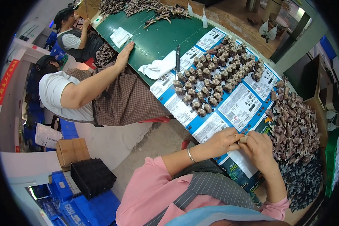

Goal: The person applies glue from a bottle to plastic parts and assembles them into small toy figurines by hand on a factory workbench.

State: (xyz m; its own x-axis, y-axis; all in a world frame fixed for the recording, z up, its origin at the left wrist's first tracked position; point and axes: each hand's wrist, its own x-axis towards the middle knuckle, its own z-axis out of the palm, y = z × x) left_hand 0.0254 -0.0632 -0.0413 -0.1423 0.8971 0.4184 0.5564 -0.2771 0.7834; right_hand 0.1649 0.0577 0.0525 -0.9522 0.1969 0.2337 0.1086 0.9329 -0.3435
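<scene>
My left hand (226,141) and my right hand (258,148) meet over the near edge of the bench, fingers pinched together. Whatever small piece is between the fingertips is mostly hidden, so its kind cannot be made out. Beneath them lies a printed blue and white sheet (240,107), with a dark green patterned sheet (233,175) nearer to me. Farther out, several bronze-brown faceted toy-like parts (214,81) stand in rows on the printed sheet. Beside my right hand is a heap of loose brownish-grey curved parts (295,126). Tiny orange-brown bits (263,109) are scattered near it.
A dark blue-grey heap (301,182) lies right of my right forearm. A knife-like tool (177,60) and white cloth (160,67) rest on the green bench (150,41). Small dropper bottles (204,19) stand behind. A co-worker's arm (98,81) reaches in from the left; another person sits beyond.
</scene>
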